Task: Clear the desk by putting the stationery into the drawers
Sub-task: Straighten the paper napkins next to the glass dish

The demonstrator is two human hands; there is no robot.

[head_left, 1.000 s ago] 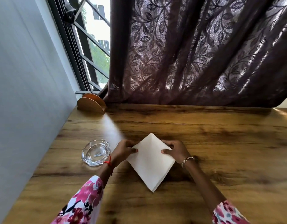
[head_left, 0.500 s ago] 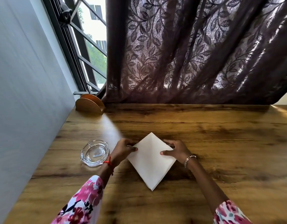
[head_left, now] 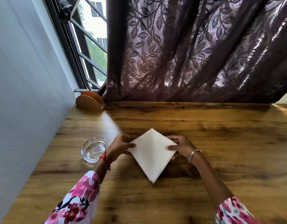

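A white stack of paper napkins [head_left: 151, 155], turned like a diamond, is held just above the wooden desk [head_left: 220, 143] near its middle. My left hand [head_left: 121, 146] grips its left corner, thumb on top. My right hand [head_left: 180, 147] grips its right corner in the same way. The far tip looks slightly raised and the near tip points toward me. No drawer is in view.
A clear glass ashtray [head_left: 94, 150] sits left of my left hand. A wooden half-round holder [head_left: 90, 102] stands in the far left corner by the wall [head_left: 26, 94]. A dark leaf-patterned curtain [head_left: 188, 54] hangs along the desk's back edge, beside a barred window [head_left: 91, 46].
Both hands have taken the napkin stack by its side corners and lifted it slightly off the desk. Its position has hardly shifted.
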